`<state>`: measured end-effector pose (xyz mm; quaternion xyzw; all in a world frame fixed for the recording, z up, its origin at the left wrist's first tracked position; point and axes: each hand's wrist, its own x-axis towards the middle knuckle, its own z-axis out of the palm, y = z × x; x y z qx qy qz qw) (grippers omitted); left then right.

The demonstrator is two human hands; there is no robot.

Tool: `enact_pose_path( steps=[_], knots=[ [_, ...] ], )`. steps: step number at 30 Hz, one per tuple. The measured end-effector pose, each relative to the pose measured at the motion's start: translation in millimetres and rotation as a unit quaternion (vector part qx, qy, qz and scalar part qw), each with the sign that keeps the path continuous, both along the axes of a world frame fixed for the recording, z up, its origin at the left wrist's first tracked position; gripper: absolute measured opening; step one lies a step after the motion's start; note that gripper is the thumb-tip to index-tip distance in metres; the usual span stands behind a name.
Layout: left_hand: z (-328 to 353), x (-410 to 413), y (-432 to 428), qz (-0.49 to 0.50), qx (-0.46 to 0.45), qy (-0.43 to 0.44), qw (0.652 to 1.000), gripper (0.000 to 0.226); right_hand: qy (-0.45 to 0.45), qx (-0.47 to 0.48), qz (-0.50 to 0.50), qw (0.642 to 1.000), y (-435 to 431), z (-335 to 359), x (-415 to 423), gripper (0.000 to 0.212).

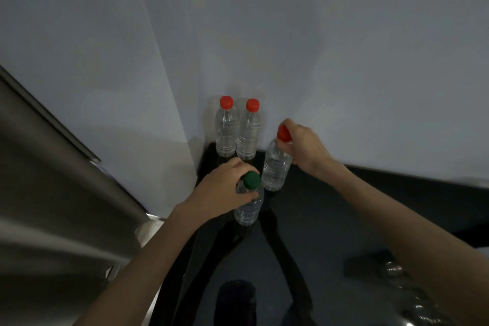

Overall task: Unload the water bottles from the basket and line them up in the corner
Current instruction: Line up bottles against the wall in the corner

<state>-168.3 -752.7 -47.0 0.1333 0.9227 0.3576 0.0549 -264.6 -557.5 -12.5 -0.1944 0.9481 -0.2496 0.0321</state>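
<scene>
Two red-capped bottles (236, 130) stand in the corner; left hand (225, 188) grips a green-capped bottle (250, 198), right hand (304, 145) a third red-capped bottle (276, 164) (basket unseen).

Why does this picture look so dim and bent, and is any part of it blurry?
Head view: the light is low, so the white wall reads grey and the hands and bottles throw dark shadows on the floor; the wide lens bows the wall corner; the metallic surface at left is smeared with blur, while the two standing red-capped bottles stay fairly sharp.
</scene>
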Motion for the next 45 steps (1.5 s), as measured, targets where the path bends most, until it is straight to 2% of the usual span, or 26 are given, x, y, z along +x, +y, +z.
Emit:
enact_pose_path(
  steps=[8, 14, 20, 22, 25, 27, 29, 33, 36, 40, 45],
  knots=[
    [-21.7, -5.7, -8.7, 0.009, 0.105, -0.054, 0.993, 0.045, 0.005, 0.014, -0.031, 0.999, -21.7, -23.1, -59.2, 0.031],
    [-29.1, -3.8, -7.4, 0.024, 0.161, -0.069, 0.984, 0.046, 0.001, -0.026, -0.062, 0.998, -23.4, -32.7, -83.8, 0.036],
    [-30.8, 2.4, -5.5, 0.042, 0.201, -0.085, 0.975, 0.047, -0.036, -0.070, -0.048, 0.996, -10.8, -18.5, -70.1, 0.050],
    [-30.9, 6.0, -4.5, 0.056, 0.210, -0.087, 0.972, 0.048, -0.009, -0.064, -0.051, 0.997, -6.5, -12.3, -52.4, 0.053],
    [-33.5, 11.5, -3.0, 0.091, 0.231, -0.098, 0.964, 0.045, 0.057, -0.047, -0.047, 0.996, -2.9, 0.4, -16.0, 0.038],
    [-36.3, 17.4, -2.7, 0.119, 0.247, -0.111, 0.955, 0.041, 0.034, -0.089, -0.006, 0.995, -3.0, 10.4, 11.8, 0.026],
    [-41.2, 24.8, -2.4, 0.142, 0.264, -0.119, 0.947, 0.040, 0.011, -0.099, 0.056, 0.993, -4.7, 18.1, 40.8, 0.021],
    [-57.4, 40.6, 0.4, 0.186, 0.313, -0.160, 0.917, 0.037, -0.001, 0.013, 0.150, 0.989, -12.0, 14.1, 78.0, 0.034],
    [-68.0, 51.0, 5.6, 0.230, 0.316, -0.233, 0.890, 0.034, 0.015, 0.066, 0.163, 0.984, -16.7, 5.0, 82.4, 0.037],
    [-75.7, 58.5, 10.6, 0.259, 0.349, -0.321, 0.842, 0.058, -0.012, 0.061, 0.182, 0.981, -22.4, -1.7, 73.5, 0.034],
    [-73.3, 50.4, 11.8, 0.289, 0.416, -0.319, 0.801, 0.051, -0.043, 0.015, 0.194, 0.980, -36.6, -0.8, 63.2, 0.028]
  ],
)
